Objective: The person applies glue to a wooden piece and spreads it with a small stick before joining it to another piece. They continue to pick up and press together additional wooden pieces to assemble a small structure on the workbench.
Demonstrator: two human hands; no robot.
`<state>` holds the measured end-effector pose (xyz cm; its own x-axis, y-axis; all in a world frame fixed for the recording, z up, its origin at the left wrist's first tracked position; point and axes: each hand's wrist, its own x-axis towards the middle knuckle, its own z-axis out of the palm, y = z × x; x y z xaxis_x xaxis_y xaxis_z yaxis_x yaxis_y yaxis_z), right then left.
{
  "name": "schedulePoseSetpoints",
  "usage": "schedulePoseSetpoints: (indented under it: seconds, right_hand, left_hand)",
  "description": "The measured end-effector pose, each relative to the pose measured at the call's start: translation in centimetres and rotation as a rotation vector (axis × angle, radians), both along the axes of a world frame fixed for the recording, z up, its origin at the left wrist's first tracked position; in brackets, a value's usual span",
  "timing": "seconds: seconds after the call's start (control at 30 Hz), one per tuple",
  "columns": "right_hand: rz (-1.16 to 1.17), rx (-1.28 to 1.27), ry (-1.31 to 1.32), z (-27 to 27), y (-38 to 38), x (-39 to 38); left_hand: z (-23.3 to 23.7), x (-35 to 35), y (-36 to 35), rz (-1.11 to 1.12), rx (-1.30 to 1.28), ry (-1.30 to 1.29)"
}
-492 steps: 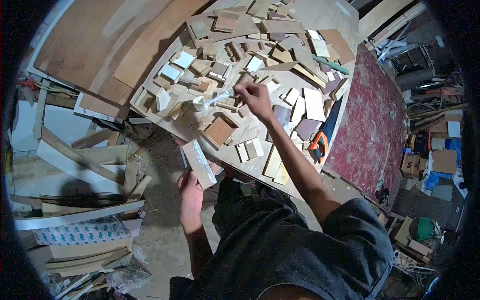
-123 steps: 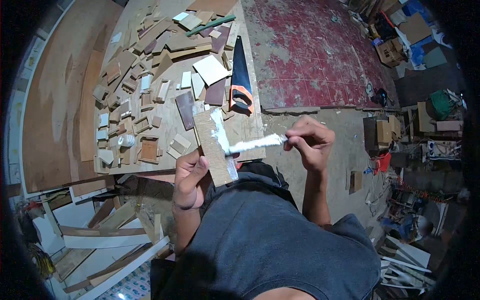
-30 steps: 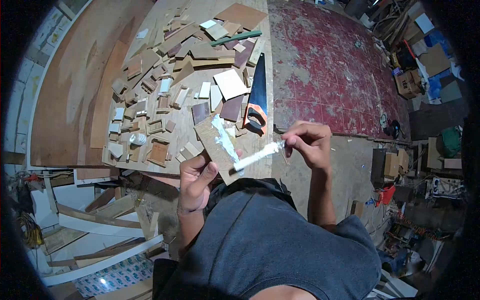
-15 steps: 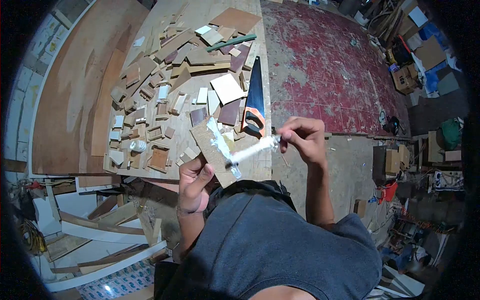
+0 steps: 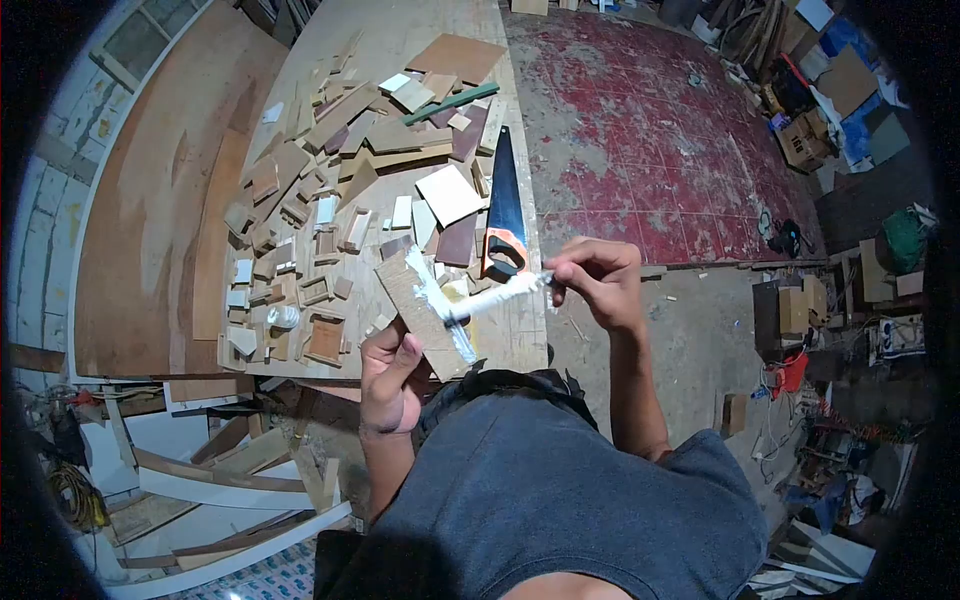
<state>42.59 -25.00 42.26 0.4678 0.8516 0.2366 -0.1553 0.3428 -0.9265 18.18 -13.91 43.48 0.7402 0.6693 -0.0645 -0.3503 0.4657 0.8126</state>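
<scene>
Gleaming white smear [image 5: 431, 296] along board [image 5: 412, 312].

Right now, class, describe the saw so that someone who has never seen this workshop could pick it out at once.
Find the big wooden table beside the red floor. Along its edge nearest that floor lies the saw, handle nearer the camera. Its long dark blade and orange-and-black handle set it apart from the wood pieces beside it.

A hand could pass over the open floor [image 5: 680, 345] to the right of the right hand [image 5: 605, 285]. Between the hands, the white-coated stick [image 5: 492, 301] and the board [image 5: 402, 287] block the way; beyond, the saw [image 5: 508, 195] and wood scraps [image 5: 385, 135] obstruct low passage.
</scene>
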Motion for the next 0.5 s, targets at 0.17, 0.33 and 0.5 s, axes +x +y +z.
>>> schedulePoseSetpoints:
  seconds: [0.17,0.33,0.5]
  right_hand:
    - [0.055,-0.009,-0.125,-0.1,0.1,0.3]
    - [0.16,-0.003,-0.192,-0.1,-0.5,0.9]
    - [0.037,0.029,-0.099,-0.4,0.3,0.1]
  left_hand:
    - [0.0,-0.2,-0.3,-0.023,-0.093,-0.069]
    - [0.1,-0.3,-0.6,0.004,-0.126,-0.063]
    - [0.2,-0.5,-0.9,-0.016,-0.135,-0.068]
